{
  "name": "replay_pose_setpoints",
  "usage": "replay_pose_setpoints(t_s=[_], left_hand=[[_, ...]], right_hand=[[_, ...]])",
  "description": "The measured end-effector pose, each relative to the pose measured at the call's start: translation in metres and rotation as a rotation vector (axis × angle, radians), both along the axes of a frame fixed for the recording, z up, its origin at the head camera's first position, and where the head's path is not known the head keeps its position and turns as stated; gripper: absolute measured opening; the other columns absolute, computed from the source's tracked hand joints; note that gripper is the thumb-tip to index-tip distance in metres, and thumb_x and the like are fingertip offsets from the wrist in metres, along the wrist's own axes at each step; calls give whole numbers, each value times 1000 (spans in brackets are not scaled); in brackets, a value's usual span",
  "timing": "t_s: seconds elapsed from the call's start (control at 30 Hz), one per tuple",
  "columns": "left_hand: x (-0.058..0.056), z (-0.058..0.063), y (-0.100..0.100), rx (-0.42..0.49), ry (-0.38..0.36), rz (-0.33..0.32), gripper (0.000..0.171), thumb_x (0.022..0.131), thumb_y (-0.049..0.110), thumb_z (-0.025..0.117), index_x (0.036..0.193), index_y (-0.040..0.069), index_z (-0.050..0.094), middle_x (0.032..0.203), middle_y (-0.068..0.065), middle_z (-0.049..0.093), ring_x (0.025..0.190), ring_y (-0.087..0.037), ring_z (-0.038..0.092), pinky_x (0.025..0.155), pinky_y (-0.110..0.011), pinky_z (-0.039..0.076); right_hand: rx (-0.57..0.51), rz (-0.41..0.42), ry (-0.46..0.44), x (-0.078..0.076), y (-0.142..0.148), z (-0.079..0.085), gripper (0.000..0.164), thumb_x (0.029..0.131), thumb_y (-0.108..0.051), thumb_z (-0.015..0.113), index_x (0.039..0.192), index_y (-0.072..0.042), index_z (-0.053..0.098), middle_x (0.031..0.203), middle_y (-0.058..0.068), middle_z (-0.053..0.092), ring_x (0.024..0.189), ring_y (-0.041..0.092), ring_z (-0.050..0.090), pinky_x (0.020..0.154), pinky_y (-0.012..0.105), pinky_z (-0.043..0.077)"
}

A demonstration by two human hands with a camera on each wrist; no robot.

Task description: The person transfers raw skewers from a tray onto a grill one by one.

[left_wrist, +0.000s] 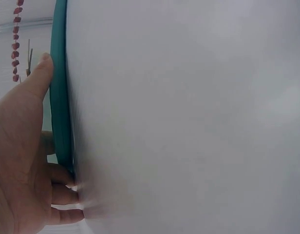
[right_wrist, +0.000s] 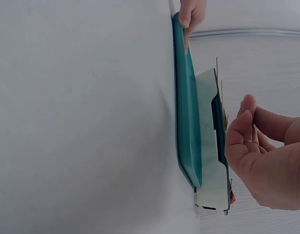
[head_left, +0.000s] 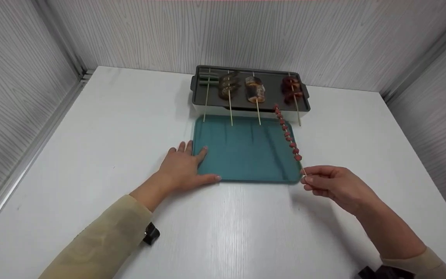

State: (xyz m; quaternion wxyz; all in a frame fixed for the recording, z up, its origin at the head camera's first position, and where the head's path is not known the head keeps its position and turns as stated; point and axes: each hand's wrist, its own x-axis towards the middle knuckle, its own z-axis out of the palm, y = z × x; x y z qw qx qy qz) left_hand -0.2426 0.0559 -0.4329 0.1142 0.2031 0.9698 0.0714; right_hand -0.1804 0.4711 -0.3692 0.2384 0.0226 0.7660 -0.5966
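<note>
Between thumb and fingers my right hand (head_left: 335, 186) pinches the bare end of a skewer (head_left: 288, 136) threaded with small red pieces. The skewer slants up over the right side of a teal tray (head_left: 242, 155), its tip near the front edge of a dark grill pan (head_left: 271, 89). At the tray's left front corner rests my left hand (head_left: 182, 168), fingers spread, index finger over the rim and thumb along the front edge. In the right wrist view the right hand (right_wrist: 271, 151) hides its skewer. The left wrist view shows the left hand (left_wrist: 23, 146) against the tray's rim.
Across the grill pan lie several skewers: green sticks (head_left: 208, 78), a brown spiral piece (head_left: 229, 86), browned chunks (head_left: 254, 89) and dark red pieces (head_left: 292, 89). Their stick ends jut toward the tray. Pale panels (head_left: 223, 35) wall the white table (head_left: 130, 116).
</note>
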Motion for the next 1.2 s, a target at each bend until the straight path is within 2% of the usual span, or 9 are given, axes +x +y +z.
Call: replay_pose_setpoints(t_s=[0.27,0.63,0.73,0.8,1.0,1.2], left_hand=[[1,0,1,-5,-10,12,109,91,90,43,169,14,30,166,-36,24,156,-51,24,121,-65,28],[2,0,1,14,-14,26,109,91,90,44,169,15,30,168,-34,23,157,-50,23,122,-64,26],[1,-1,1,11,-6,23,110,90,91,43,169,15,31,167,-35,24,156,-50,24,121,-65,27],[1,-1,1,7,-2,20,110,90,91,42,169,15,31,167,-35,24,156,-50,24,121,-65,28],[0,-2,0,-4,4,20,110,90,92,42,169,15,31,167,-35,25,156,-50,25,121,-64,29],[1,0,0,1,-5,20,110,91,91,42,169,15,31,167,-36,24,156,-50,24,121,-65,28]], right_hand=[[8,-25,68,-22,-2,20,41,106,-19,70,140,2,63,117,2,76,105,15,73,94,26,58],[-46,-96,71,-72,-16,43,21,104,-15,72,124,-8,72,110,0,78,101,13,74,90,24,58],[-88,-120,56,-86,-21,45,16,103,-12,72,119,-9,74,106,1,78,98,12,74,89,24,59],[-104,-132,46,-95,-25,44,18,103,-11,71,121,-6,72,105,1,78,97,12,74,88,24,59],[-59,-192,21,-123,-41,39,34,104,-13,71,136,0,65,105,2,77,97,13,73,88,24,58],[-37,-260,-24,-147,-54,29,32,103,-12,71,134,-3,67,109,5,77,101,16,72,89,26,58]])
